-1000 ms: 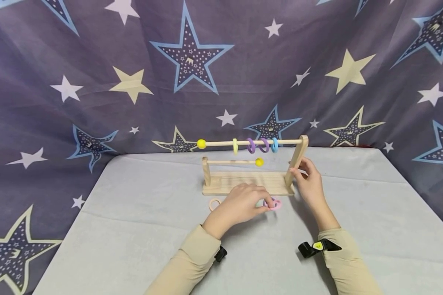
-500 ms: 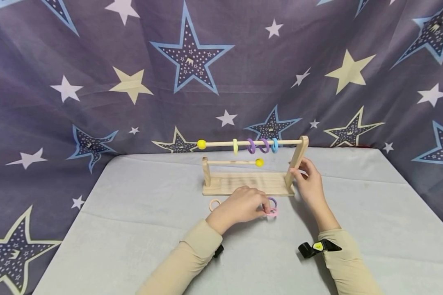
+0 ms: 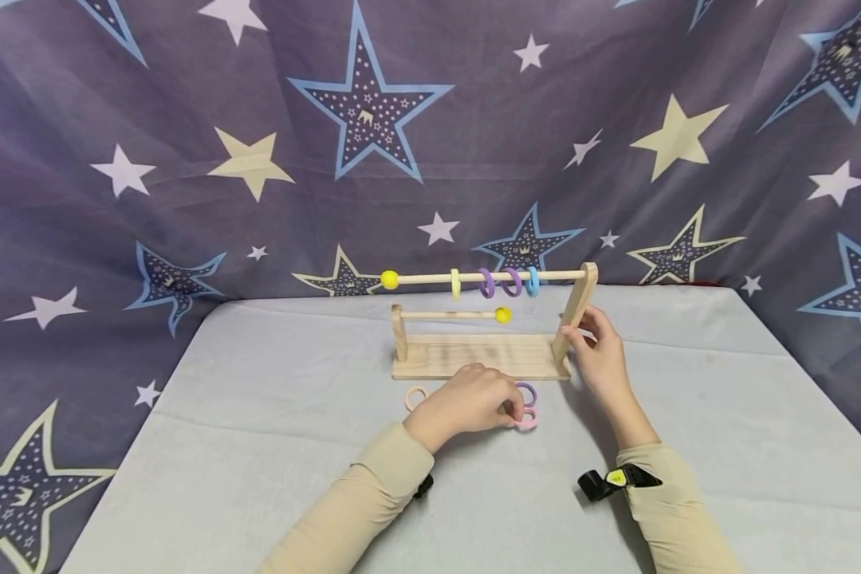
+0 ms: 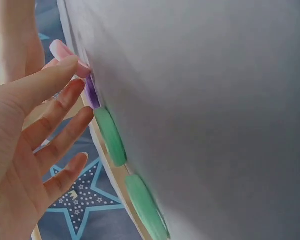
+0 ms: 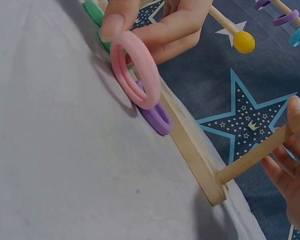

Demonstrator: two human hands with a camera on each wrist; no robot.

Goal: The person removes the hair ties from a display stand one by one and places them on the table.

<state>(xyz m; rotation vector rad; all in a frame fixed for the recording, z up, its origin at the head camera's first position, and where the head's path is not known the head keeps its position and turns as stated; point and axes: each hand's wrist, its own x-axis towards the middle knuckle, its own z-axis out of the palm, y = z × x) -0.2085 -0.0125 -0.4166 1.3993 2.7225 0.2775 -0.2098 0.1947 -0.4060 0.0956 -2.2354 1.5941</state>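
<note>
My left hand [image 3: 473, 402] pinches a pink ring [image 5: 150, 75] between thumb and index finger, its other fingers spread in the left wrist view. The pink ring is tilted up just in front of a purple ring [image 5: 159, 120] on the cloth. Two green rings [image 4: 110, 137] lie along the wooden rack's base; in the head view the left hand hides them. My right hand [image 3: 604, 359] holds the right upright [image 3: 575, 311] of the rack between thumb and fingers. The upper rod [image 3: 419, 279] carries a yellow-green ring [image 3: 455, 285], two purple rings [image 3: 486, 284] and a blue ring [image 3: 533, 282].
A shorter lower rod [image 3: 448, 315] ends in a yellow ball [image 3: 503, 315], and no rings hang on it. Left of the left hand lies a natural-wood-coloured ring [image 3: 408, 397]. A star-patterned curtain [image 3: 430, 183] stands behind the grey cloth-covered table [image 3: 280, 399].
The left hand has drawn the pink ring toward the front, away from the purple ring it overlapped. The right hand keeps its hold on the upright.
</note>
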